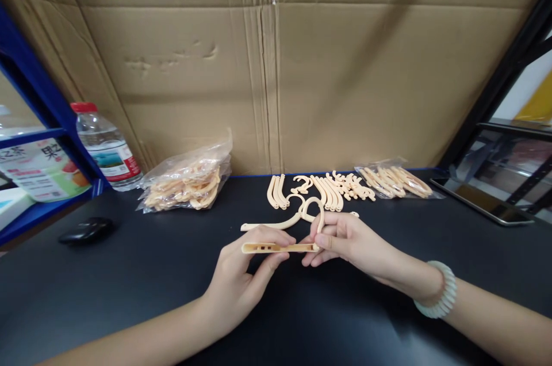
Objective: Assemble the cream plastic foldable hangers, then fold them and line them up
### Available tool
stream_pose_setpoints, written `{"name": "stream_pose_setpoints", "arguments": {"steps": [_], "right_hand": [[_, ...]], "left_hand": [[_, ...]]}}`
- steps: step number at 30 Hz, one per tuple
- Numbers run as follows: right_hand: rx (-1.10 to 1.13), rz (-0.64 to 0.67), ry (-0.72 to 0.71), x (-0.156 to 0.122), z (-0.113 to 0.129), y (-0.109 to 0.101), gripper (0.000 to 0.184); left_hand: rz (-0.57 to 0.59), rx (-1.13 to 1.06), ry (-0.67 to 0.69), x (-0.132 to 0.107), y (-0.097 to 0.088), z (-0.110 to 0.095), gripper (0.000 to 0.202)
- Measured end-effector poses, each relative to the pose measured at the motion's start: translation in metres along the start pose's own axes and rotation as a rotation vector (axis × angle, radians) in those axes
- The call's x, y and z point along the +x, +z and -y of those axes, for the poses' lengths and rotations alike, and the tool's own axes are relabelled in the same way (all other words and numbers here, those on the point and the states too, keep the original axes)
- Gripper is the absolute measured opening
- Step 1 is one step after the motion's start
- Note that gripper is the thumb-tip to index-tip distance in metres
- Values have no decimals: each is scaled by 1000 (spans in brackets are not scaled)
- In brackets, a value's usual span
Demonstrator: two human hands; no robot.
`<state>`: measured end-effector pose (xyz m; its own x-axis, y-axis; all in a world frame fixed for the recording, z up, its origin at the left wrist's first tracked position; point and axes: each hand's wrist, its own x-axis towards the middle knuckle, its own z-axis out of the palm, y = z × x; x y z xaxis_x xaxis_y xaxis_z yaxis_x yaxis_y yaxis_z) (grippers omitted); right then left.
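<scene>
Between the thumb and fingers of my left hand is a cream plastic hanger arm, its hollow, slotted side facing me. My right hand pinches a curved cream hanger hook where it meets the arm's right end. The hook and arm touch there; whether they are locked together, I cannot tell. Just behind my hands, another hanger lies on the black table, partly hidden by my right hand. Farther back are loose hanger arms and a few loose hooks.
Small cream pieces lie beside the loose arms. Clear bags of parts stand left and right. A water bottle and black mouse are at left, a dark flat device at right. Cardboard walls the back.
</scene>
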<state>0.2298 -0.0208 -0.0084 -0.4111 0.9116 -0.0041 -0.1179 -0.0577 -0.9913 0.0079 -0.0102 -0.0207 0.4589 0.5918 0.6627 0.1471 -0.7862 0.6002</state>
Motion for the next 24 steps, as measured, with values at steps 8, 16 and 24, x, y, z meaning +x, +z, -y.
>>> {"name": "stream_pose_setpoints", "arguments": {"steps": [8, 16, 24], "right_hand": [[1, -38, -92, -1, -4, 9, 26], [-20, -70, -144, -3, -6, 13, 23], [9, -50, -145, -2, -5, 12, 24]], "left_hand": [[-43, 23, 2, 0, 1, -3, 21], [-87, -33, -99, -1, 4, -14, 13], [-169, -260, -352, 2, 9, -20, 4]]}}
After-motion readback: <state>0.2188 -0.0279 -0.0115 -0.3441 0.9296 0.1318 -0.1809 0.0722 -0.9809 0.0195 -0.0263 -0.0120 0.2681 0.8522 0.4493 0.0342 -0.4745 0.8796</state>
